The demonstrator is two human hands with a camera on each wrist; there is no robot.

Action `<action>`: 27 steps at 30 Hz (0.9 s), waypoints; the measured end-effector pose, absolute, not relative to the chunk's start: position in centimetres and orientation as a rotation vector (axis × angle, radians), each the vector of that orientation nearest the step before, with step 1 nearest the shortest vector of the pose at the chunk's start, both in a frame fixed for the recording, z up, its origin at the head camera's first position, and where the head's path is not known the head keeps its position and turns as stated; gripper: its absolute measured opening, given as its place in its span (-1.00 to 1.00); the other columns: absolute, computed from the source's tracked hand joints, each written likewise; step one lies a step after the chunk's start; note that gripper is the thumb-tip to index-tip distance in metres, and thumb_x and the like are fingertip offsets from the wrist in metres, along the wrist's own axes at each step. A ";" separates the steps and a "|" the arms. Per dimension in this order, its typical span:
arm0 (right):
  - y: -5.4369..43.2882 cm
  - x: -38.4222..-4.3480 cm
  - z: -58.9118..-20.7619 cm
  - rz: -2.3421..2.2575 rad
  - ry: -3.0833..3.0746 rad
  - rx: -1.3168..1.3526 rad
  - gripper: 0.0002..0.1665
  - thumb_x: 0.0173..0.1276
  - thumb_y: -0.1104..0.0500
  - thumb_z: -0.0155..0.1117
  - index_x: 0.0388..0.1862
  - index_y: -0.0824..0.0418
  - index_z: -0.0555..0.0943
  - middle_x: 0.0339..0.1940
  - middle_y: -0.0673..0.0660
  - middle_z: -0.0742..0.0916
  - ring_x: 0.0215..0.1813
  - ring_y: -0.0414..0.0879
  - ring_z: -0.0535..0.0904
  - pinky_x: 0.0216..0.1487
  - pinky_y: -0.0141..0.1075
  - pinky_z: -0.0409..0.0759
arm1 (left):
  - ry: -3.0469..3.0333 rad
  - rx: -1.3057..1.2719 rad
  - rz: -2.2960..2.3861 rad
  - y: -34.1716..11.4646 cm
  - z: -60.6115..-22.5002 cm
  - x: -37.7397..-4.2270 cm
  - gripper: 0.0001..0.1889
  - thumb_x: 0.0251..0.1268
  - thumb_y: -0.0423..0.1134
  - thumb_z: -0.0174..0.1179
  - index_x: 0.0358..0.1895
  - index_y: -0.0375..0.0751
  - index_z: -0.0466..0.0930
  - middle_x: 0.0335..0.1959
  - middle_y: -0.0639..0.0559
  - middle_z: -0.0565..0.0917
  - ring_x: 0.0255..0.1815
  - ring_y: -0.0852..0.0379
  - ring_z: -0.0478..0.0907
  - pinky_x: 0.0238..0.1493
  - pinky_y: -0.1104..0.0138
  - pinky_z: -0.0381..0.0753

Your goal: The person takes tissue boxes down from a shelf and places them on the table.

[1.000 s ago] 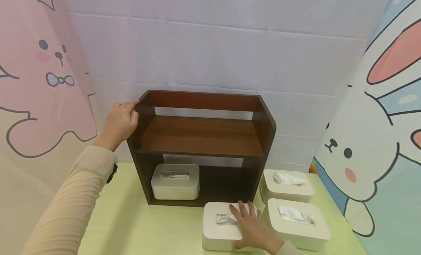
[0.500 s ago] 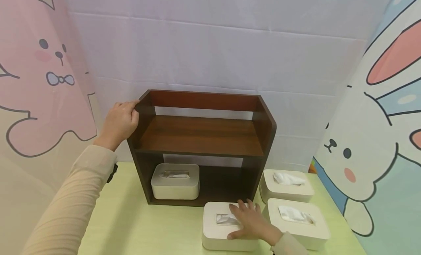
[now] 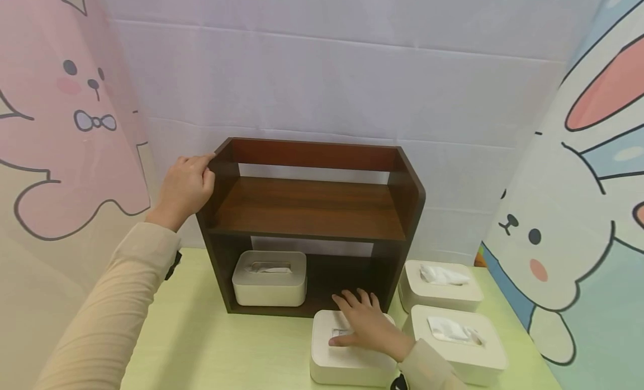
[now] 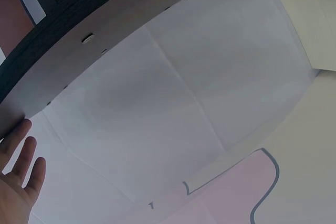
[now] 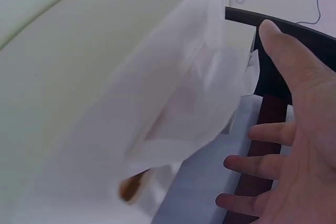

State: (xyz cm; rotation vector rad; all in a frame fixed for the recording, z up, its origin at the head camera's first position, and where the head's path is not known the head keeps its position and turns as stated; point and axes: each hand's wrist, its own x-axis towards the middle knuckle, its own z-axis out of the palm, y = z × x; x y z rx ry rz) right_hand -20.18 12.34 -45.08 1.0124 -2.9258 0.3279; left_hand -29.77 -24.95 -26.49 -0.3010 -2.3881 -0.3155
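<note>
A dark brown two-tier shelf (image 3: 312, 205) stands against the back wall. My left hand (image 3: 183, 186) rests at the top of its left side panel; in the left wrist view the fingers (image 4: 23, 161) look fairly straight, with one fingertip at the panel's edge. Over a cream tissue box (image 3: 352, 370) in front of the shelf, my right hand (image 3: 369, 326) spreads its fingers and partly hides the slot. White tissue (image 5: 199, 98) fills much of the right wrist view, beside the stretched thumb and fingers. Another tissue box (image 3: 269, 292) sits at the left of the lower tier.
Two more tissue boxes stand on the right of the pale green table (image 3: 201, 345): a rear box (image 3: 437, 295) and a front box (image 3: 460, 356), both with white tissue showing. Cloth with cartoon animals (image 3: 568, 256) borders the table on the right.
My right hand has moved forward and to the left over the front tissue box, its fingertips now reaching past the far edge. The left hand keeps its place on the shelf.
</note>
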 end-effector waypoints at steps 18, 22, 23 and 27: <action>6.2 -24.0 -43.1 0.168 -2.915 1.029 0.02 0.04 -0.40 0.16 0.37 0.14 0.22 0.32 0.21 0.37 0.28 0.30 0.27 0.17 0.20 0.31 | -2.368 -0.303 -0.308 -24.9 -26.5 -29.8 -0.58 0.27 -0.31 -0.22 0.11 -0.38 0.47 0.01 -0.33 0.57 -0.08 -0.31 0.44 -0.02 -0.10 0.40; 4.9 -24.8 -43.0 0.157 -2.922 1.006 0.00 0.04 -0.39 0.17 0.36 0.12 0.24 0.31 0.19 0.40 0.27 0.27 0.28 0.17 0.18 0.32 | -2.372 -0.297 -0.311 -25.0 -26.5 -29.8 -0.57 0.27 -0.31 -0.23 0.12 -0.37 0.46 0.01 -0.33 0.57 -0.07 -0.32 0.43 -0.01 -0.11 0.39; 4.7 -25.1 -43.0 0.146 -2.915 1.002 0.00 0.04 -0.39 0.18 0.35 0.13 0.25 0.30 0.19 0.41 0.27 0.27 0.30 0.15 0.17 0.34 | -2.375 -0.296 -0.313 -25.0 -26.5 -29.8 -0.57 0.27 -0.31 -0.23 0.12 -0.37 0.46 0.01 -0.33 0.57 -0.07 -0.32 0.43 -0.01 -0.11 0.39; 3.8 -26.2 -43.1 0.131 -2.890 0.991 -0.03 0.06 -0.35 0.20 0.36 0.10 0.25 0.31 0.20 0.41 0.28 0.25 0.31 0.15 0.15 0.35 | -2.380 -0.297 -0.321 -24.9 -26.6 -29.7 -0.57 0.27 -0.31 -0.23 0.12 -0.37 0.46 0.02 -0.33 0.57 -0.07 -0.31 0.43 0.00 -0.11 0.39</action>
